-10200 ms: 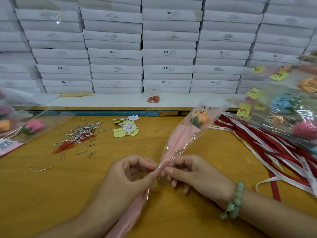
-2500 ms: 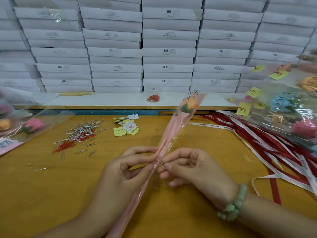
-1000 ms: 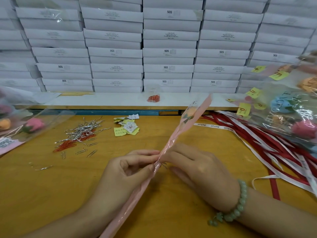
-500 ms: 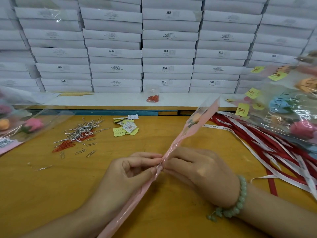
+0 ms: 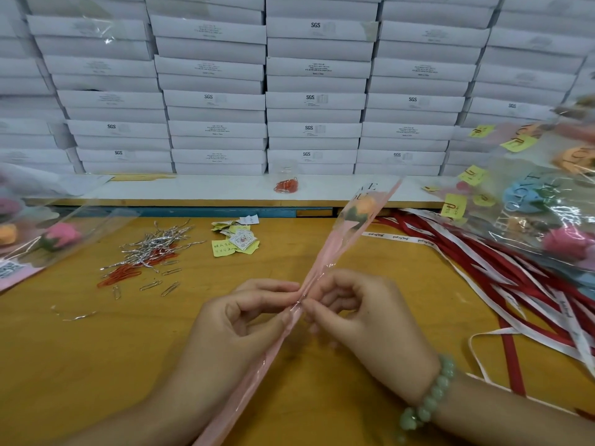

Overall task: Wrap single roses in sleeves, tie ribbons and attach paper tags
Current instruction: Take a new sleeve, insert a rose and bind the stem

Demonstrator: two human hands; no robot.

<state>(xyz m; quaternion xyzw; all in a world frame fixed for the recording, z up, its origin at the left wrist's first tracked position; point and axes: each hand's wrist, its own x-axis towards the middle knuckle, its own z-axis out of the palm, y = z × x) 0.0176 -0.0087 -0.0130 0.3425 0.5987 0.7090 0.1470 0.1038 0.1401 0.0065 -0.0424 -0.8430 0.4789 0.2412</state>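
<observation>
Both hands meet over the middle of the wooden table (image 5: 96,365), close to the near edge. Her left hand (image 5: 244,329) has thumb and forefinger curled in a pinch on the pink sleeve (image 5: 325,255). Her right hand (image 5: 363,320), with a green bead bracelet (image 5: 428,400) on the wrist, has its fingers curled in from the other side and nips the sleeve at the same spot. Something silvery glints right at the pinch, too small for me to make out.

The sleeve runs on a slant, its narrow tail coming down between the forearms and its wide mouth lifted up and away to the right. Inside the mouth sits the rose (image 5: 363,209), orange with green beneath it, held clear of the tabletop.

Off to the left lies a heap of silver twist ties (image 5: 154,246), with red paper clips (image 5: 122,273) and a few silver paper clips (image 5: 170,288) just beside it. A small pile of paper tags (image 5: 236,241), yellow and white, sits beyond the hands. Red and white ribbons (image 5: 502,268) sprawl across the right side. Finished wrapped roses (image 5: 547,204) with yellow tags are piled above the ribbons, and more sleeved flowers (image 5: 58,235) lie at the far left. A little bag of red clips (image 5: 286,185) stands on the white ledge behind, under stacked white boxes (image 5: 315,101).
</observation>
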